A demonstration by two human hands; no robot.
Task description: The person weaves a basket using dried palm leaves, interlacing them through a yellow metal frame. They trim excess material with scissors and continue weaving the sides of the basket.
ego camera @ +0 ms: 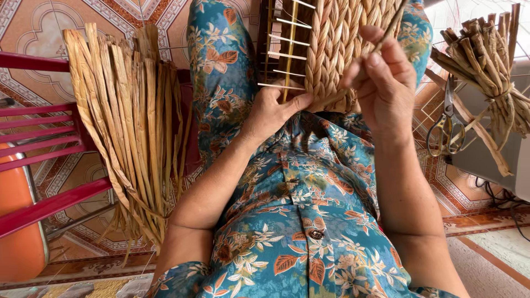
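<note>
— Far left?
— Red chair (49,154) with slatted back, orange seat below. Just beside, a long bundle of dried flat straw (130,127), fanned out and hanging toward the patterned tile floor (33,27).

— Middle?
— Blue flowered clothing across the lap. Left hand (273,110) pressed against the lower edge of the woven panel (342,49), thumb lying along the bottom of the weave, fingers tucked behind; gripping the panel, so it seems, though fingertips hidden. Panel propped on the lap, tilted up toward the top of the view: braided straw on its right part, bare thin ribs (287,41) of the frame on its left.

— And the other hand?
— Right hand (383,83) raised in front of the braided part, fingers pinched on a thin strand (389,27) running up and out of view.

— Further right?
— Scissors (447,129) with yellow handles hanging points up, near a tied bundle of short stalks (488,66) resting on a grey surface.
</note>
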